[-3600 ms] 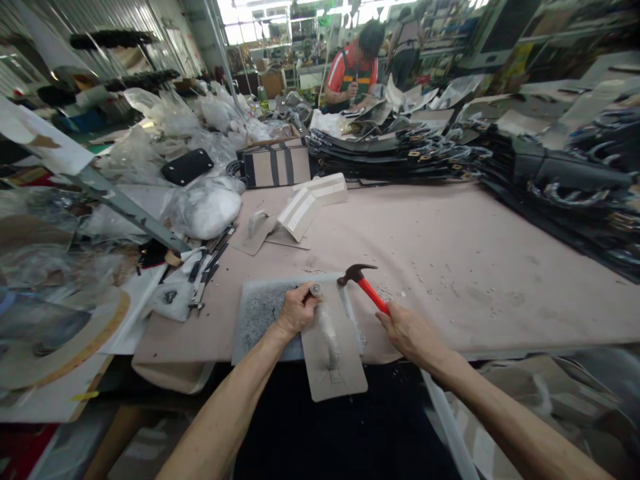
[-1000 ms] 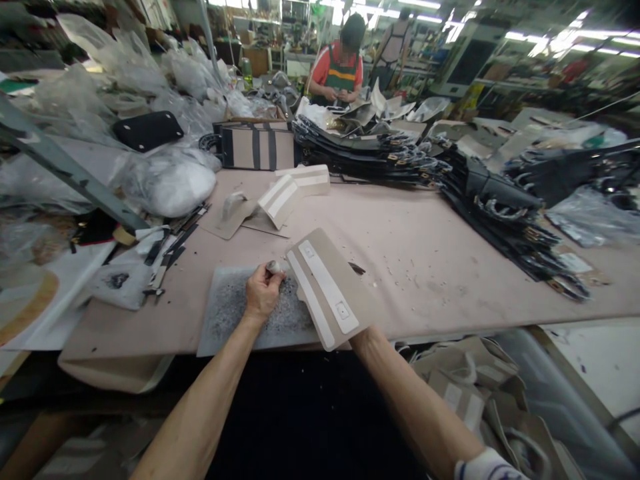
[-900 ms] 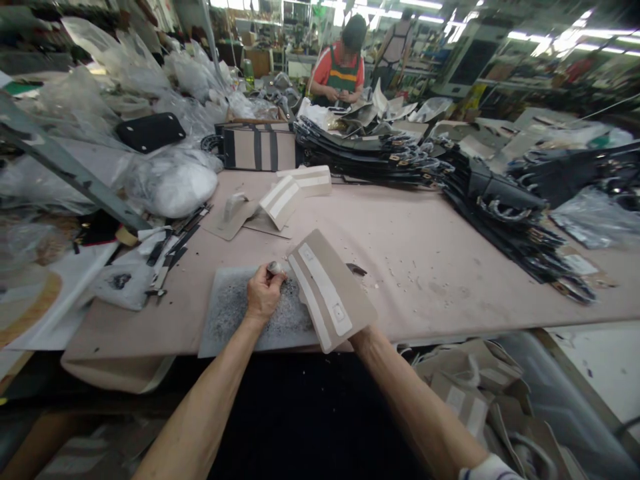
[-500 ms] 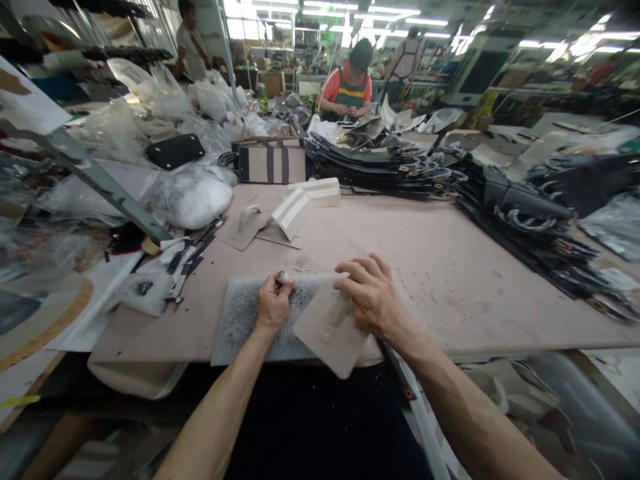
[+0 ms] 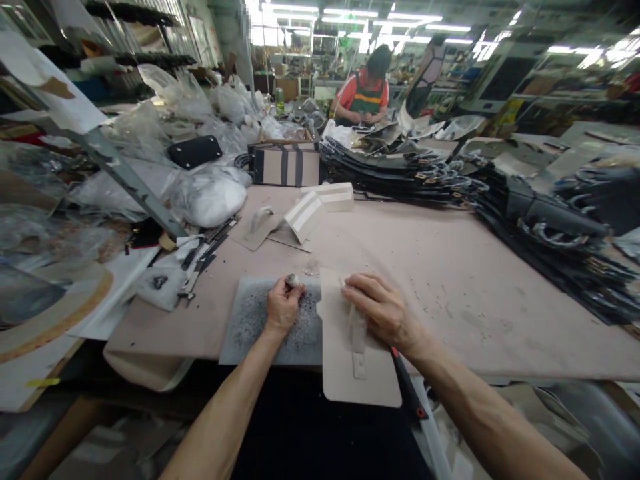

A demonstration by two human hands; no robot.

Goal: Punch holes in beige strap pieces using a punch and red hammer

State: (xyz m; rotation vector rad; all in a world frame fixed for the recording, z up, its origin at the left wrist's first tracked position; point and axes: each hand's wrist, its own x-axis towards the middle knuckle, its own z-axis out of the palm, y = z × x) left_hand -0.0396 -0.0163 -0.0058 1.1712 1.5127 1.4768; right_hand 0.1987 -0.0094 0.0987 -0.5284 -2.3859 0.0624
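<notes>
My left hand [image 5: 283,305] is closed around a short metal rod-like tool [image 5: 292,281], whose rounded end shows above the fingers. Beneath it lies a pale, translucent board [image 5: 245,340], its surface pocked with dark marks. My right hand [image 5: 377,307] has its fingers curled on a beige panel [image 5: 340,383] with rounded corners, which hangs partly over the table's front edge. A strap-like handle [image 5: 359,363] stands up from this panel, partly covered by the hand. A similar beige panel with a handle [image 5: 256,230] lies farther back, beside folded beige pieces [image 5: 304,217] with white strips.
Piled black bag parts with handles [image 5: 400,170] line the back and right of the table [image 5: 390,240]. Clear plastic bags [image 5: 215,197] and a slanted metal post [image 5: 135,183] stand left. Dark strips [image 5: 207,250] lie near them. A person in an apron [image 5: 367,100] sits beyond.
My right hand has turned the beige panel so its handle side faces up, and the panel sits lower and more upright in view. My left hand keeps its hold. The whole view has shifted slightly.
</notes>
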